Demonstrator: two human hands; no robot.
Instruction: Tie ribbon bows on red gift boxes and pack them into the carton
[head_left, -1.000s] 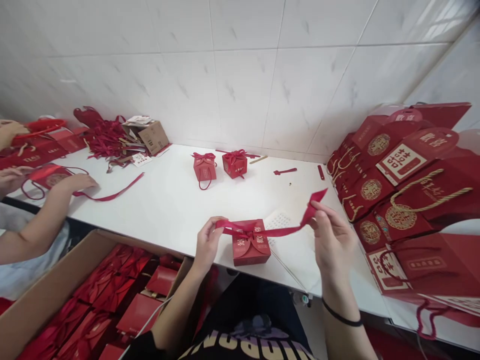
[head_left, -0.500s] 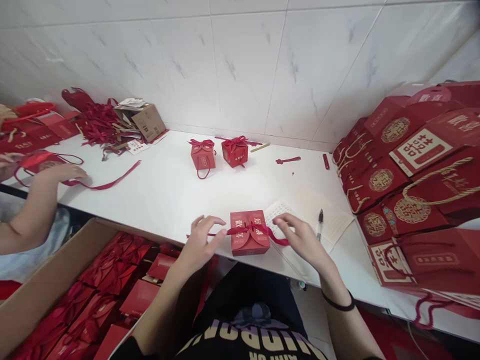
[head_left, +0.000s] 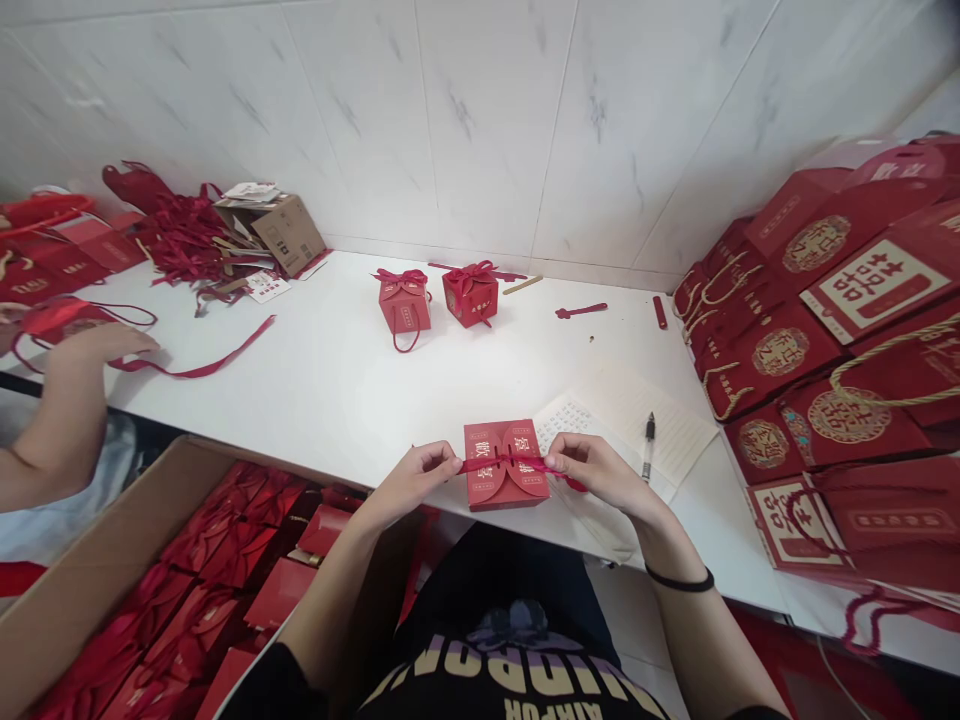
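Note:
A small red gift box (head_left: 504,482) with gold characters sits at the near edge of the white table (head_left: 330,380). A red ribbon (head_left: 501,463) runs across its top. My left hand (head_left: 415,479) pinches the ribbon at the box's left side. My right hand (head_left: 596,470) pinches the ribbon's other end at the box's right side. Both hands are closed on the ribbon, which is drawn taut over the box.
Two ribboned red boxes (head_left: 439,297) stand mid-table. A pen (head_left: 649,441) lies on a paper sheet (head_left: 675,425) right of my hands. Red gift bags (head_left: 825,350) pile at the right. A cardboard carton (head_left: 90,590) of flat red boxes sits lower left. Another person's arm (head_left: 64,400) rests at the left near loose ribbons (head_left: 180,240).
My right hand brought the long ribbon end down from the air to the box. Both hands closed in on the box's sides and now pinch the ribbon tight.

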